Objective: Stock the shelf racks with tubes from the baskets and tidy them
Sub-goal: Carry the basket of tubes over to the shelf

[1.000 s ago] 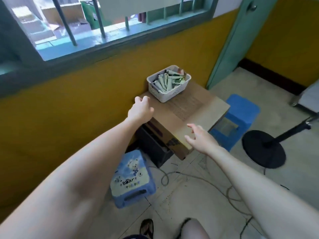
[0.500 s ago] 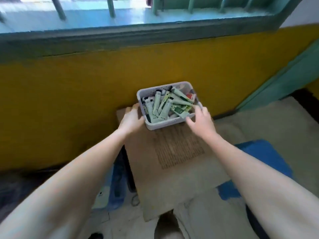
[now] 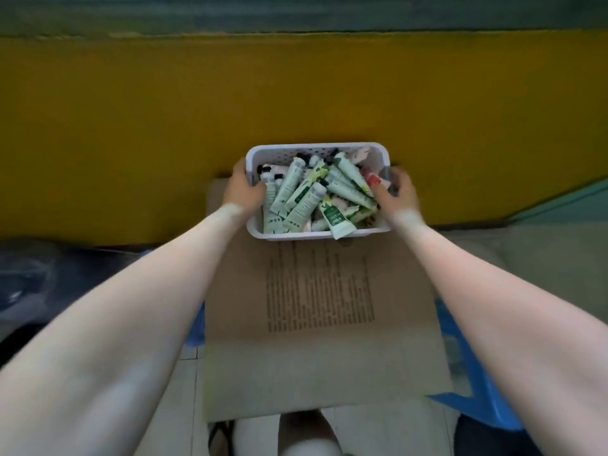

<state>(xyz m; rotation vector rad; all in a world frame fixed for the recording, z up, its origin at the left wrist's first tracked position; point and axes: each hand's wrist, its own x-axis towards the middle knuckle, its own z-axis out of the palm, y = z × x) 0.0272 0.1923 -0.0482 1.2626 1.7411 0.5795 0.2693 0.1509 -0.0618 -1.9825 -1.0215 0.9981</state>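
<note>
Two grips are clamped on the white basket point(image 3: 316, 148) — left grip point(image 3: 241, 189) on its left wall, right grip point(image 3: 400, 196) on its right. Tubes point(image 3: 297, 192) are heaped inside; the basket is seen at the far end of the cardboard point(image 3: 312, 363), by the yellow wall point(image 3: 296, 93).

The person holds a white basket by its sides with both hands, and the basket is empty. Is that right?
Not quite. The basket is not empty: it is piled with tubes, as the head view shows. The left hand and right hand do hold its sides.
</note>
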